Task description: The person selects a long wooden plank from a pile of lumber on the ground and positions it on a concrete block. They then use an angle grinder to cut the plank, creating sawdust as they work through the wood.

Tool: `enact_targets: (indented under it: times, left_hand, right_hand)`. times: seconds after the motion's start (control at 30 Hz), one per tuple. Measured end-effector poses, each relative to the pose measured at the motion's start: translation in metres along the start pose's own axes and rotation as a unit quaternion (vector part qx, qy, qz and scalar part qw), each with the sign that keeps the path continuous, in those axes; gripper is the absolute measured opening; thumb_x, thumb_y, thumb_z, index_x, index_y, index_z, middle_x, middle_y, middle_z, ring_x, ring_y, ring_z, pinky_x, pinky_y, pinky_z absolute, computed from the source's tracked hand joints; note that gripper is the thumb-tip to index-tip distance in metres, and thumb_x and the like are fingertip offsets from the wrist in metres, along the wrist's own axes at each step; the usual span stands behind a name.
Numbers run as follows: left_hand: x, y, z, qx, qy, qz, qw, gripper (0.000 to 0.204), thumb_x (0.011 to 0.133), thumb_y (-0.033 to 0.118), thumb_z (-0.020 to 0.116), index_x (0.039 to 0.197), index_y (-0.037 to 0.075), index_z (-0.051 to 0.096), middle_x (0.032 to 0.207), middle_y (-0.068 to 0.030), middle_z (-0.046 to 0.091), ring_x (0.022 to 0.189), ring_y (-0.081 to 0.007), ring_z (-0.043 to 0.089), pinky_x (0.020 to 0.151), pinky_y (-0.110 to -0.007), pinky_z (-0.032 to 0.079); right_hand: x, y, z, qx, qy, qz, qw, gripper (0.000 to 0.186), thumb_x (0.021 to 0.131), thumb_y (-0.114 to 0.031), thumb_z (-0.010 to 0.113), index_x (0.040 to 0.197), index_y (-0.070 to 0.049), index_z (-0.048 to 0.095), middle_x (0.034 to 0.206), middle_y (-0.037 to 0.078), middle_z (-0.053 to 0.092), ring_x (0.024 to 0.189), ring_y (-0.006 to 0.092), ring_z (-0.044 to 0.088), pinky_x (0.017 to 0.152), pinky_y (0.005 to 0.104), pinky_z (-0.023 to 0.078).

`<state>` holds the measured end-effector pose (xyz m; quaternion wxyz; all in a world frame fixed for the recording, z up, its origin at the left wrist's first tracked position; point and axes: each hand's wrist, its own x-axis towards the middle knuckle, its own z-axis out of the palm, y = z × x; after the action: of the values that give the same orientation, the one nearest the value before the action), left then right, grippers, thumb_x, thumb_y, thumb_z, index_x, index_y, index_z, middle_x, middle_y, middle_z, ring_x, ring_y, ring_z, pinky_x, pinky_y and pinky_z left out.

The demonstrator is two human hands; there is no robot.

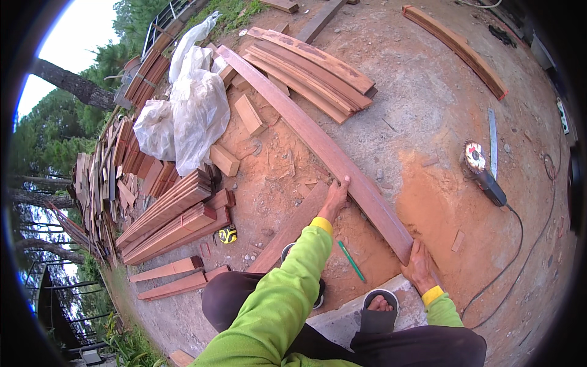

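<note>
A long reddish-brown wooden board [318, 150] slants from the far left down to the near right in front of me. My left hand [335, 199] grips its left edge partway along, thumb on the upper face and the other fingers partly hidden. At the near end, my right hand [420, 268] is closed around the board's corner, its fingertips partly out of sight. A green pencil or marker [351, 261] lies on the dusty ground between my hands and my sandalled foot [380, 306]. Another flat board [293, 226] rests under my left forearm.
An angle grinder [483, 173] with its cord lies at the right, beside a metal ruler [493, 144]. To the left are stacked planks [171, 214], a yellow tape measure [227, 234] and plastic sheeting [189, 110]. More boards [312, 67] lie at the far side, with one bundle [458, 49] farther right.
</note>
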<state>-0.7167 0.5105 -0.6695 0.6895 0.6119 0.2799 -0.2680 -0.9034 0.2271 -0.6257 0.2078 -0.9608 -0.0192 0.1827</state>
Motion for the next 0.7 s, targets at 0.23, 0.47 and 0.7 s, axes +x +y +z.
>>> enact_targets:
  times: [0.23,0.47,0.7]
  left_hand:
    - [-0.001,0.001,0.000,0.002,0.009,-0.004,1.000,0.070,0.090,0.055,0.053,0.137,0.006,0.035,0.133,-0.0169,0.048,0.103,-0.0319,0.058,0.084,-0.047,0.050]
    - [-0.012,0.010,0.007,-0.032,-0.011,0.007,0.999,0.068,0.091,0.053,0.052,0.134,0.002,0.038,0.128,-0.0186,0.052,0.103,-0.0333,0.059,0.082,-0.044,0.052]
    - [-0.006,0.010,0.011,-0.019,-0.005,0.033,0.999,0.068,0.092,0.050,0.053,0.133,-0.003,0.038,0.125,-0.0215,0.053,0.103,-0.0346,0.060,0.083,-0.045,0.053]
  right_hand:
    - [0.001,0.002,0.003,0.009,0.011,-0.014,1.000,0.083,0.060,-0.012,0.077,0.127,0.009,0.032,0.112,0.026,0.048,0.105,0.0416,0.050,0.091,0.0447,0.043]
    - [0.002,0.002,0.000,0.007,0.017,-0.018,1.000,0.080,0.059,-0.012,0.078,0.123,0.009,0.035,0.110,0.026,0.048,0.104,0.0416,0.050,0.089,0.0455,0.043]
    - [0.006,0.007,-0.007,0.010,0.006,0.014,1.000,0.082,0.056,-0.013,0.079,0.123,0.008,0.036,0.113,0.025,0.048,0.106,0.0412,0.049,0.090,0.0455,0.043]
